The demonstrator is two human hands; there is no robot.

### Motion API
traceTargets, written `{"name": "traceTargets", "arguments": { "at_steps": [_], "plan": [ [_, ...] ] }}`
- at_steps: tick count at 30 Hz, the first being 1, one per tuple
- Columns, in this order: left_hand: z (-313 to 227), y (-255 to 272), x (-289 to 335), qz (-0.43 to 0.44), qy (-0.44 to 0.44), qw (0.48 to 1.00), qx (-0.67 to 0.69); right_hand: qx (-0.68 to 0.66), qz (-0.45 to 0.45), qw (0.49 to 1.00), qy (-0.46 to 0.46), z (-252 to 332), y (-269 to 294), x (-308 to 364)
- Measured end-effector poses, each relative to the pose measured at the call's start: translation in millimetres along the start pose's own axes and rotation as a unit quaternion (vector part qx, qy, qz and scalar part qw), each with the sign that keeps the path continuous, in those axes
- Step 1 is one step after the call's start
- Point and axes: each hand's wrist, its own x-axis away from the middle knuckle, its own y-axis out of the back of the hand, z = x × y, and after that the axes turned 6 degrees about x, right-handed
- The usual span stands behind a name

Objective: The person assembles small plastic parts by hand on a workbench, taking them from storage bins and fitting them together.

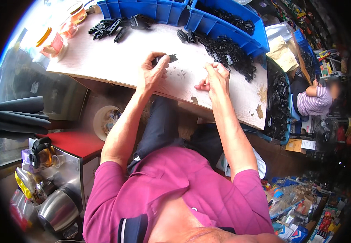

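On my feed the left hand (153, 69) has its thumb and fingers closed on a small black part (174, 58), which sits over the middle of the tabletop (76, 58), toward its near edge. To its right I see the right hand (217, 77) with thumb and fingertips drawn together, but I cannot tell whether they grip anything. Beyond it, a heap of black parts (228, 52) spreads toward the tabletop's right edge, beside a blue bin (214, 32) at the far right corner.
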Motion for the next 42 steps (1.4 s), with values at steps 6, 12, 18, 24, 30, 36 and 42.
{"name": "traceTargets", "arguments": {
  "at_steps": [6,12,18,24,30,36,42],
  "plan": [
    [-3,-1,11,0.035,-0.031,0.998,-0.05,0.092,-0.05,0.994,0.02,16,-35,-52],
    [5,4,6,0.022,-0.046,0.998,-0.044,0.129,-0.081,0.988,0.032,33,-68,-87],
    [1,1,5,0.028,-0.046,0.995,-0.085,0.187,-0.053,0.98,0.031,28,-74,-110],
    [8,4,2,0.02,-0.048,0.999,-0.005,0.0,0.041,0.999,-0.002,26,-45,-88],
    [10,6,-5,0.001,-0.042,0.998,0.055,-0.101,0.132,0.986,0.002,5,-8,-53],
    [8,-31,-1,0.003,0.035,0.985,0.166,-0.155,0.177,0.972,-0.002,-8,-5,-16],
    [13,-58,-9,0.033,0.038,0.987,0.153,-0.117,0.172,0.978,0.02,-20,1,-11]
  ]
}}
